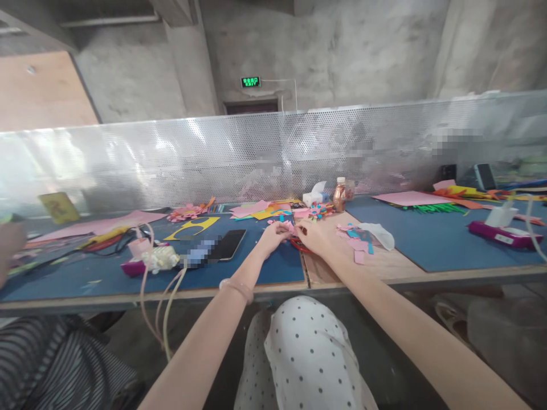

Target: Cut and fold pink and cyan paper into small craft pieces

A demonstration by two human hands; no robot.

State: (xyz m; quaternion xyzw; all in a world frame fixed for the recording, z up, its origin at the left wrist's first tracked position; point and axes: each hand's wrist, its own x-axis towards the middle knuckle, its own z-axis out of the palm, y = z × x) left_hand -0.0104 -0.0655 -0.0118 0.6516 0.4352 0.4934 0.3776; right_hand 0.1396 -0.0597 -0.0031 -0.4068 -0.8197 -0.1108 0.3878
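Observation:
My left hand (274, 238) is closed, its thumb and fingers pinching a small piece of pink paper (289, 226) just above the table. Close beside it, my right hand (315, 237) is curled with its fingertips pinched at the right edge of the same piece. The fingers cover much of the paper. Below the hands lies a red looped thing (301, 246), partly hidden. Behind them sits a bundle of pink, blue and orange paper strips (315, 212). To the right, pink and blue paper scraps (359, 245) lie by a clear plastic bag (379, 234).
At left lie a black phone (231, 245), a purple power strip (133, 267) with cables and a yellow sheet with a round hole (192, 228). A bottle (339, 195) and tissue pack (315, 197) stand behind. Another person's hand (11, 242) is at far left. A perforated metal panel (205, 165) borders the back.

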